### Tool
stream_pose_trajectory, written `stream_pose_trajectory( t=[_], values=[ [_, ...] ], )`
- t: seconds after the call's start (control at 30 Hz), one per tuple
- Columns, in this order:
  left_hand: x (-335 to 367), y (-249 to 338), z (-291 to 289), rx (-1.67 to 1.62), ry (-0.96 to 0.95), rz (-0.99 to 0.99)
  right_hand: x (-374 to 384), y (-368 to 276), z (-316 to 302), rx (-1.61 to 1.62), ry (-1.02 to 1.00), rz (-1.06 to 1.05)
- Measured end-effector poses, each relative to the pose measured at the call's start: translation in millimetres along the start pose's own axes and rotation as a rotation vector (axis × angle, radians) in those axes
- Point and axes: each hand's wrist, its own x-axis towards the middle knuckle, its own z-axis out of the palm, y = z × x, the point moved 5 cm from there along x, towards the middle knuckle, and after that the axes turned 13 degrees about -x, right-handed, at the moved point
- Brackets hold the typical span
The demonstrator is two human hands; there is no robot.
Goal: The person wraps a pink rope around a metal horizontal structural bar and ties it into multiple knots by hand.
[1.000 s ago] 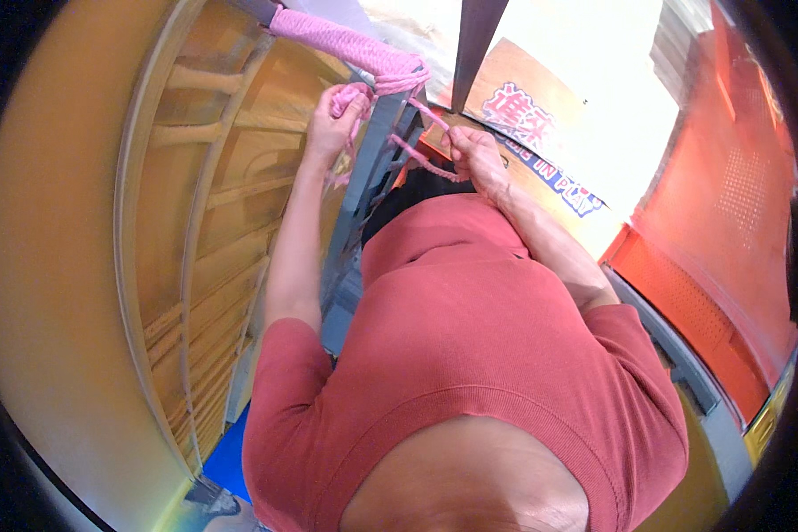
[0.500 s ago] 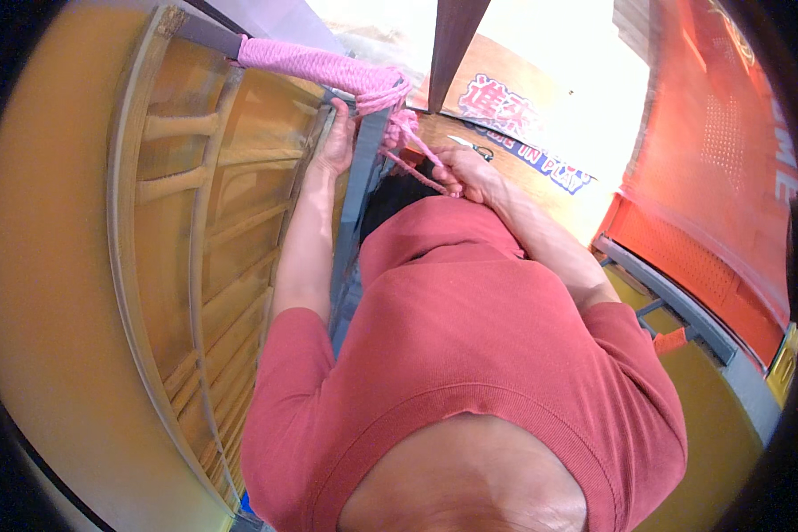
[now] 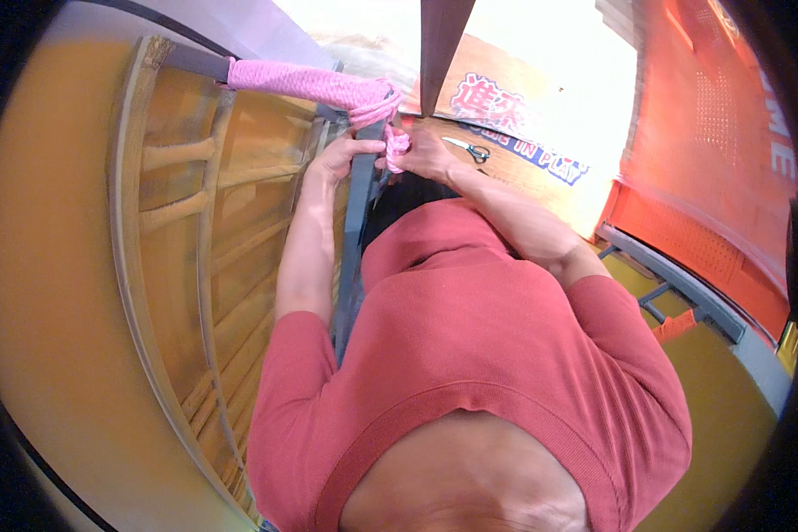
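Pink rope [image 3: 301,82] is wound tightly around the dark top rail [image 3: 197,60], with a bunched knot [image 3: 397,146] hanging below the corner where the rail meets a grey upright post [image 3: 355,213]. My left hand [image 3: 339,155] grips that post from its left side. Its thumb lies across the front, pointing at the knot, and its other fingers are hidden behind. From the right, my right hand [image 3: 427,157] is closed at the knot, pinching the pink rope; its fingertips are partly hidden. The rope's loose end cannot be seen.
Scissors [image 3: 474,152] with dark handles lie on a wooden surface [image 3: 496,62] with printed lettering, beyond my right hand. A slatted frame [image 3: 206,195] stands left against a yellow-brown panel [image 3: 53,266]. A dark post [image 3: 443,53] rises ahead. Orange sheeting [image 3: 709,160] hangs at right.
My right hand has moved left and up from the pulled rope strand to the knot. My left thumb has come down across the post. The stretched strand no longer shows.
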Motion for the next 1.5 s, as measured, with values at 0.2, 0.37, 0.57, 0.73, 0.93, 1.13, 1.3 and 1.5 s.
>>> stream_pose_trajectory(
  t=[0.2, 0.37, 0.57, 0.73, 0.93, 1.13, 1.3, 1.5],
  values=[
    [0, -5, -10, 0.0, 0.024, 0.015, -27, -40, -32, -0.815, -0.02, 0.19],
    [0, -2, -2, -0.026, -0.027, 0.047, -58, -25, -80, -0.429, 0.096, 0.356],
    [1, -3, -5, -0.053, -0.05, 0.111, -79, -57, -79, -0.018, 0.371, 0.138],
    [-5, 2, 0, 0.006, 0.009, 0.251, -80, -82, -77, 0.101, 0.323, 0.063],
    [-8, 23, 38, 0.42, 0.256, 0.461, -57, -140, -55, 0.055, 0.131, -0.033],
    [-8, 19, 29, 0.596, 0.712, 0.646, -17, -134, -67, 0.155, 0.147, 0.008],
    [-16, 18, 35, 0.854, 0.91, 0.906, -6, -153, -77, -0.065, 0.128, 0.085],
    [-18, 20, 44, 0.941, 1.027, 0.928, 9, -153, -101, -0.214, 0.155, -0.159]
  ],
)
